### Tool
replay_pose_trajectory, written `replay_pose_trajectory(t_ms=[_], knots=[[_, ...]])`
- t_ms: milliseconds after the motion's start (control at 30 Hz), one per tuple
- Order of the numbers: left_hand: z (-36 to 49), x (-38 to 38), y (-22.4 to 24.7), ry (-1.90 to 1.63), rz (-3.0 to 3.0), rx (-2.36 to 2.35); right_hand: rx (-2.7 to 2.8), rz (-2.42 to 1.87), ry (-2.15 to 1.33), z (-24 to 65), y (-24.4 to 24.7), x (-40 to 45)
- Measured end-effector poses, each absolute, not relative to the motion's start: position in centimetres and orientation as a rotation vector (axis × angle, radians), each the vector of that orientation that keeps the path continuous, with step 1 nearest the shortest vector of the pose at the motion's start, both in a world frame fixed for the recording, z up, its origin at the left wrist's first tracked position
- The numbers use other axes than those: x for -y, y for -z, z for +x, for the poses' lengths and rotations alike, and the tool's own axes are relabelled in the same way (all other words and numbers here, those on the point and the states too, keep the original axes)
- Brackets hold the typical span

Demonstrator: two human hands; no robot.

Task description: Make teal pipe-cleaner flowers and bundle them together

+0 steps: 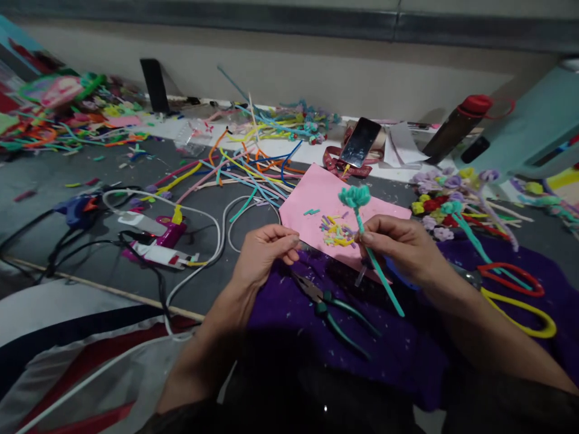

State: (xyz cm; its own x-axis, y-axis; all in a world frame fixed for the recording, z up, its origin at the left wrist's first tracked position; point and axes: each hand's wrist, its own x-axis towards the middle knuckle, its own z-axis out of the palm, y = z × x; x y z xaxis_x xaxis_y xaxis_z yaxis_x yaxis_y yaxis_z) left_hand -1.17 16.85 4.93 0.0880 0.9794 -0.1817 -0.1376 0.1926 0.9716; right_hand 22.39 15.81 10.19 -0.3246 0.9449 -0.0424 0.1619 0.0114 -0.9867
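- Clock centred on my view, and here's the right hand (407, 244) at three o'clock, thumb and fingers pinching the green flower (355, 196) by its stem!
- The flower itself: also about three o'clock, held up over the pink sheet (307, 193), fluffy head toward eleven, stem tail slanting down toward five.
- Over to the left hand (266, 247), between seven and eight: thumb brought in against the forefinger, fingers curled, nothing I can make out between them, and well apart from the stem.
- The step in hand? I'd call it forming or checking this flower; head and stem already look joined, so it seems well along.
- What the next move calls for, in my judgement: a steady right pinch, and my left fingers opening if they're to help. Too hard a squeeze could flatten that fuzz.
- Tools nearby: pliers (322, 299) at five on the purple cloth (393, 355), scissors (511, 266) between three and four, a pink glue gun (169, 232) at nine on the counter (40, 181).
- And snippets (337, 232) litter the sheet, just left of my right fingertips!
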Motion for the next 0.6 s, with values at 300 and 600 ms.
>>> replay_pose_trajectory(t_ms=[300, 600], knots=[[-0.1, -19.2, -7.6, -1.106, 1.566, -1.259, 1.579, -1.148, -1.307, 22.9, -10.0, -16.2], [-0.1, -21.1, -6.6, -1.337, 1.825, -1.372, 1.603, -1.130, -1.292, 22.9, -9.2, -16.7]])
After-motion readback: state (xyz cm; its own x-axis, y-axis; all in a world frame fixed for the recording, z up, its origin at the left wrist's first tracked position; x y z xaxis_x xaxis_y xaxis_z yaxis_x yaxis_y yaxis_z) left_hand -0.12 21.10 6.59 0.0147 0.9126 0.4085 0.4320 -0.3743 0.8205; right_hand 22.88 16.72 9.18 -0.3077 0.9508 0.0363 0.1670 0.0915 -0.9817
